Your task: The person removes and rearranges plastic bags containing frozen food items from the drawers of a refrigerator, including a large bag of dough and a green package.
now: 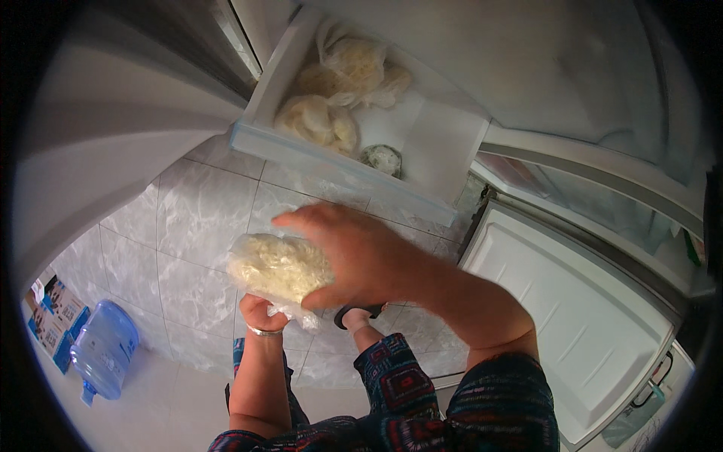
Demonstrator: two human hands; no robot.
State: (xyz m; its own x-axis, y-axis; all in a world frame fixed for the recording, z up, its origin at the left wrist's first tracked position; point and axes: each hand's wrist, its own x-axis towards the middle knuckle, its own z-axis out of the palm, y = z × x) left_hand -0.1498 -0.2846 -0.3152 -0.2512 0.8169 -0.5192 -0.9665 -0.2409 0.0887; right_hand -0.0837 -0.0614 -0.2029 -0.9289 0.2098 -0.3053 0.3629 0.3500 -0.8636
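A clear plastic bag of pale yellow, crumbly food (pixel 279 266) is held above the floor in front of me. My left hand (pixel 264 312), with a bracelet at its wrist, grips the bag's lower end from below. Over the bag's right side is my right hand (pixel 344 254), blurred, its fingers spread; its thumb is at the bag's lower right edge, and whether it touches is unclear. Beyond my hands, a white freezer drawer (pixel 339 178) is pulled out. Inside it lie bags of pale food (pixel 316 121) on the left and a small dark, frosted bundle (pixel 383 160) near the front wall.
An open white refrigerator door (pixel 570 322) stands at the right. Large blue water bottle (pixel 106 347) lies on the floor at lower left, beside printed boxes (pixel 55 319). Grey tiles (pixel 197 214) extend below the drawer. My sandalled foot (pixel 357 318) is under my right forearm.
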